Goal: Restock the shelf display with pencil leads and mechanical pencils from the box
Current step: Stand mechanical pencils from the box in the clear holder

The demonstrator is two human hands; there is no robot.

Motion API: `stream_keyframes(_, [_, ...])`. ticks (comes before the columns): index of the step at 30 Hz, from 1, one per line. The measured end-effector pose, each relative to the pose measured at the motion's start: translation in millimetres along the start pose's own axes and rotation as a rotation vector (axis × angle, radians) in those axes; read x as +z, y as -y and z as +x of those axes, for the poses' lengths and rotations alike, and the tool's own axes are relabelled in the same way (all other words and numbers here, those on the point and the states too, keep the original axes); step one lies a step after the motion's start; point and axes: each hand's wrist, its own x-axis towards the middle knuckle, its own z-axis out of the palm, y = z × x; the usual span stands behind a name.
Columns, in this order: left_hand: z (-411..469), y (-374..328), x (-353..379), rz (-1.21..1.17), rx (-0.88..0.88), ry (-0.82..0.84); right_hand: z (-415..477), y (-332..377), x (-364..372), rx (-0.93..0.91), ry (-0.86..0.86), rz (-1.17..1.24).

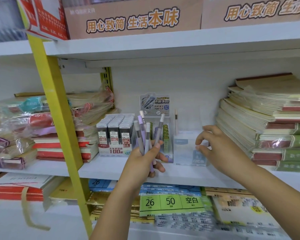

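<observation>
My left hand (146, 157) grips a bunch of several mechanical pencils (144, 135), grey, purple and white, held upright in front of the middle shelf. Behind them stands a clear display stand (164, 134) with a printed header card and green and purple items inside. To its left sits a display box of pencil lead cases (115, 134), black and white, tightly packed. My right hand (215, 144), fingers spread and empty, reaches over a clear, nearly empty display box (187, 149) that holds one pencil (176, 118) at its back.
Stacks of wrapped notebooks (274, 122) fill the shelf's right side, and more wrapped books (24, 132) the left. A yellow upright post (59, 118) crosses at the left. The white shelf board (111, 168) runs below; green and blue paper packs (171, 203) lie on the lower shelf.
</observation>
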Motion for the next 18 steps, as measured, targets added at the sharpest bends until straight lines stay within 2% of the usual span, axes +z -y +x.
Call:
stream_keyframes(3, [1, -1, 2, -0.008, 0.007, 0.017, -3, 3, -3, 0.008, -0.015, -0.049])
stream_keyframes(5, [2, -1, 4, -0.017, 0.02, 0.035, -3, 15, -9, -0.099, -0.178, -0.011])
stream_keyframes(7, [5, -1, 6, -0.027, 0.036, 0.062, 1, 35, -16, -0.18, -0.237, 0.298])
stream_keyframes(9, [7, 0, 8, -0.017, 0.048, 0.102, 9, 53, -18, -0.133, -0.117, 0.668])
stream_keyframes(11, [8, 1, 11, 0.012, 0.048, 0.134, 17, 63, -14, -0.125, -0.039, 0.836])
stream_keyframes(13, [10, 3, 13, 0.025, 0.033, 0.131, 24, 68, -14, -0.122, -0.045, 0.897])
stream_keyframes(16, [15, 5, 9, -0.012, 0.007, 0.068, 41, 57, -29, -0.065, -0.253, 1.037])
stream_keyframes(18, [19, 6, 5, -0.013, 0.021, 0.031, 56, 43, -42, -0.059, -0.403, 0.98])
